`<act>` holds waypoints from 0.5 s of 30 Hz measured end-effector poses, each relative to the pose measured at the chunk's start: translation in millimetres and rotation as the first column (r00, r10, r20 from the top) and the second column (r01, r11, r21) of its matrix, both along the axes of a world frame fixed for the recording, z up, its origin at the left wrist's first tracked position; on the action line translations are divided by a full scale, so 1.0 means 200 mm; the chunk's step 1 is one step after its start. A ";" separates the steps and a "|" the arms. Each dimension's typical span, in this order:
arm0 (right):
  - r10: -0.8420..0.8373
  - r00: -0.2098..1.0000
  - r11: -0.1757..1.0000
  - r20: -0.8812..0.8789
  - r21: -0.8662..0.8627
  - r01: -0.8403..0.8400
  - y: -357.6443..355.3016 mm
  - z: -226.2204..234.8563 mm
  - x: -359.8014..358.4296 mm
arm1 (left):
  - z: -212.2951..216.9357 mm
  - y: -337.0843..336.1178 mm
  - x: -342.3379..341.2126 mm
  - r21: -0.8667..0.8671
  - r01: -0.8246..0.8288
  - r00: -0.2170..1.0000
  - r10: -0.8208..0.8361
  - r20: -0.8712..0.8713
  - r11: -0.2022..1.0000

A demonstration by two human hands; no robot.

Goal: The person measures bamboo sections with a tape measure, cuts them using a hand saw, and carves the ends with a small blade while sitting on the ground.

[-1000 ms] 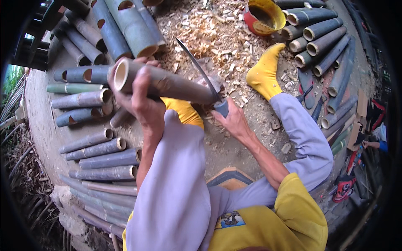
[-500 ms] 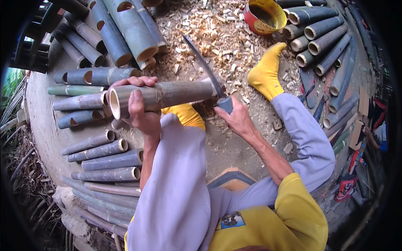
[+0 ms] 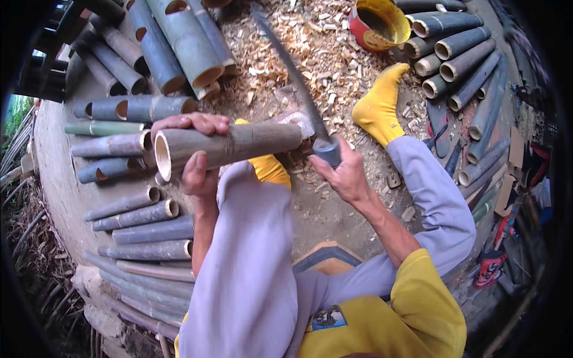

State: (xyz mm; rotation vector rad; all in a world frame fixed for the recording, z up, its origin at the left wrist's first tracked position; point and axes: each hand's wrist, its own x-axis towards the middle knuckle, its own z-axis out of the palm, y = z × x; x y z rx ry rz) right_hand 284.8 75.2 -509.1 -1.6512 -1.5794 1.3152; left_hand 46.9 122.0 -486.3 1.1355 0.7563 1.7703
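Observation:
My left hand point(image 3: 194, 167) is closed round a brownish bamboo tube point(image 3: 250, 143), near its left end. That hollow open end faces me, and the tube lies nearly level above my knee. Its right end is by a pale, chipped wooden block point(image 3: 301, 121), partly hidden by the tube. In my right hand point(image 3: 345, 173) is a machete, gripped by its round grey handle point(image 3: 326, 151). The long dark machete blade point(image 3: 289, 68) points up and away to the left, just beyond the tube's right end.
Wood chips point(image 3: 322, 65) cover the ground ahead. A red and yellow bucket point(image 3: 376, 25) stands at the far right. Cut bamboo tubes point(image 3: 143, 249) lie in rows at left, with more bamboo pieces point(image 3: 468, 62) at right. My yellow-socked foot point(image 3: 382, 104) rests near the chips.
The machete has been raised, its tip swinging farther away and its handle shifting slightly right. The bamboo tube has moved slightly, exposing more of the block by its right end.

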 end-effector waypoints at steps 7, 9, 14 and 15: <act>0.082 0.995 0.991 0.065 -0.113 -0.074 -0.07 -0.39 0.02 | 0.08 0.00 0.00 -0.286 0.004 0.996 -0.031 -0.088 0.958; 0.077 0.991 0.994 0.109 -0.080 -0.069 -0.03 -0.33 0.01 | 0.14 0.03 0.09 -0.360 -0.233 0.969 0.248 -0.005 0.903; -0.081 0.994 0.997 -0.067 -0.009 0.081 -0.06 -0.10 -0.02 | 0.03 0.00 0.05 -0.255 -0.362 0.922 0.385 0.045 0.897; -0.094 0.993 0.981 -0.067 0.166 0.104 -0.06 -0.01 -0.03 | 0.01 -0.02 0.04 -0.239 -0.343 0.926 0.370 0.077 0.908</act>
